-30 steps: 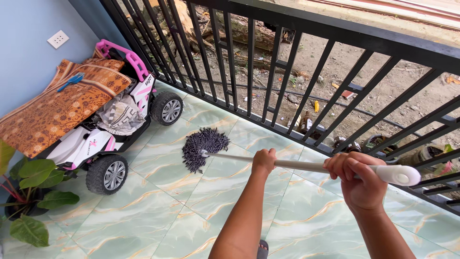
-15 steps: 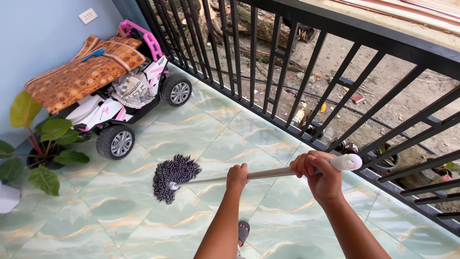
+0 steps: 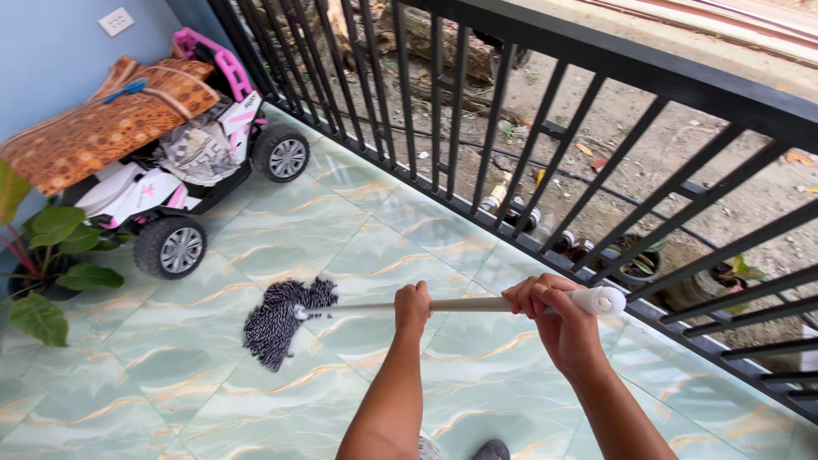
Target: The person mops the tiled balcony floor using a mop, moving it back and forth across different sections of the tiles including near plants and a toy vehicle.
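Where green marbled tiles point(image 3: 256, 409) meet the railing point(image 3: 545, 128), both hands, left point(image 3: 412, 306) and right point(image 3: 558, 319), grip the mop point(image 3: 285, 319), its head now nearer the person than before.

Both hands grip a pale, long-handled mop point(image 3: 477, 304): the left hand point(image 3: 412, 307) mid-shaft, the right hand point(image 3: 558, 317) near its white end cap. Its dark shaggy string head point(image 3: 281, 322) lies on pale green marbled floor tiles point(image 3: 281, 400), near the white-and-pink toy ride-on car point(image 3: 175, 192).

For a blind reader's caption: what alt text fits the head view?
Two hands, left and right, grip a mop handle, its dark head on green tiles. A toy car and plant stand left, a black railing beyond.
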